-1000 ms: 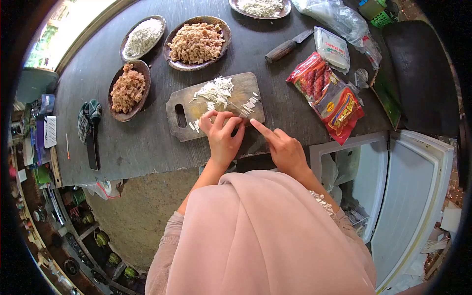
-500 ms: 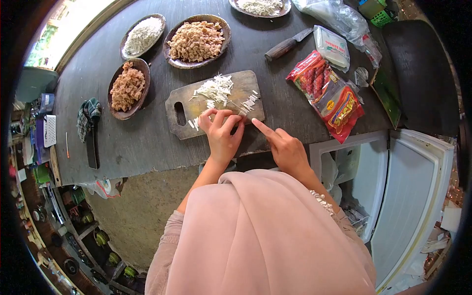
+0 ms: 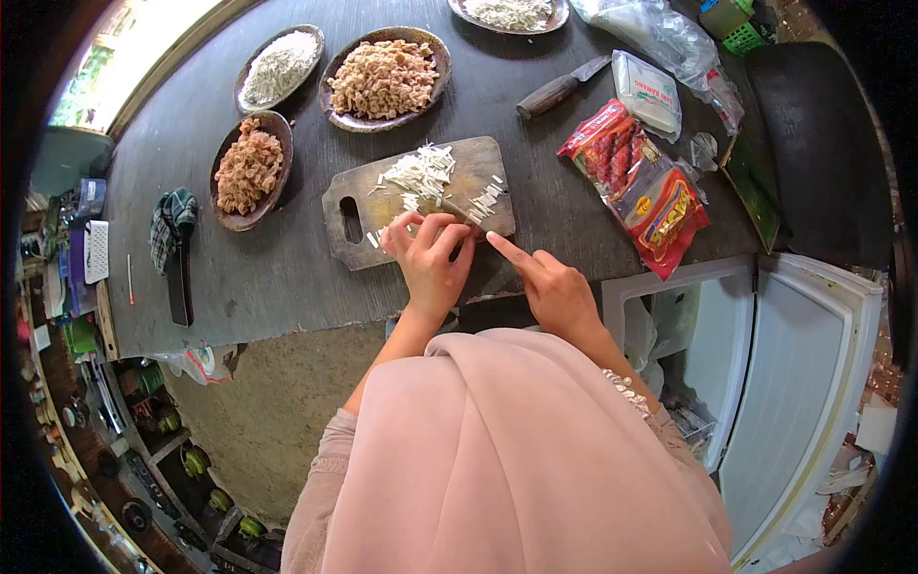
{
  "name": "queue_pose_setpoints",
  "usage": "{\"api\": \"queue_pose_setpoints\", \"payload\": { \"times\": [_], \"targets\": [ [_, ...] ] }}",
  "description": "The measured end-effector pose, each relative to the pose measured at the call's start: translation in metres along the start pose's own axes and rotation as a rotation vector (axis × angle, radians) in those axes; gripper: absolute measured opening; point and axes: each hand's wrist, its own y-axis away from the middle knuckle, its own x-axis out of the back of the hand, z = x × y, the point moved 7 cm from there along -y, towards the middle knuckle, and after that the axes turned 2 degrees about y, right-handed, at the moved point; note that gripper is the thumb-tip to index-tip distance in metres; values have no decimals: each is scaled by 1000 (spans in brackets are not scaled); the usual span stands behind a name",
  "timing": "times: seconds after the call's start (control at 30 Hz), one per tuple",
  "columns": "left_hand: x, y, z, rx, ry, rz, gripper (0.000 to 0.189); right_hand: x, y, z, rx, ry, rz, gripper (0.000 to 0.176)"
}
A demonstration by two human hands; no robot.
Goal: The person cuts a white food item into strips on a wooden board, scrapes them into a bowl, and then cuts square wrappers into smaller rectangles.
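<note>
A: State the position of the work material.
B: Thin white strips (image 3: 424, 172) lie on the wooden cutting board (image 3: 483, 158). The main heap is at the board's middle; a short row lies toward its right end, and a few strips lie by the left hand (image 3: 435, 258). The board rests on the dark table (image 3: 268, 277), its slotted grip end to the left.
A: State the condition of the left hand.
B: Fingers bent, tips drawn close together over the board's near edge. Whether they clamp anything cannot be told.
A: And the right hand (image 3: 557, 292)?
B: Index finger extended toward the board's near right corner, remaining fingers curled under. Their grip is hidden; cannot tell whether it is clamped on anything. The two hands are apart, near each other.
A: List the surrounding items.
B: Beyond the board: a large dish (image 3: 445, 72) of chopped brown pieces. Left of the board: a smaller oval dish (image 3: 284, 177) of similar brown pieces. Right of the board: a red printed food packet (image 3: 641, 182). Beyond that packet: a wooden-handled knife (image 3: 555, 93), lying flat beside a white packet (image 3: 647, 94).
</note>
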Motion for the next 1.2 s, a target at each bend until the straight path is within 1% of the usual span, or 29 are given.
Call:
{"api": "queue_pose_setpoints", "payload": {
  "times": [0.17,0.23,0.3,0.37,0.47,0.53,0.67,0.73,0.87,0.97,1.03,1.13,1.2],
  "targets": [
    [-1,0,0,-3,11,-14,18,-7,-4,3,-2,24,2,76],
    [2,3,3,-6,10,0,14,-6,-4,-2,3,6,43,76],
    [2,3,4,6,7,-6,16,-1,-3,-3,1,-8,45,75],
    [3,4,2,23,3,-13,18,2,2,-3,0,-25,42,75],
    [1,4,2,18,-4,-18,17,-1,5,0,-18,-9,-17,75],
    [0,-1,-1,-1,28,12,14,-6,-3,2,1,-14,4,76],
    [0,-1,0,-2,22,14,13,-6,-10,0,7,-4,43,76],
    [1,-2,1,23,17,-14,17,-2,-8,-1,2,-26,21,76],
    [-1,0,-3,21,17,-25,16,0,-2,-2,-14,-9,-24,75],
    [-1,1,-4,18,27,-10,16,-5,-2,2,-17,-29,-20,73],
    [-2,1,-4,2,47,-7,12,-7,-5,2,-15,-13,-9,69],
    [1,0,-1,-7,16,-12,11,-5,-11,-1,-13,-48,42,67],
    [5,0,1,-9,-3,-25,13,1,-8,-2,-15,-56,35,67]
  ]
}}
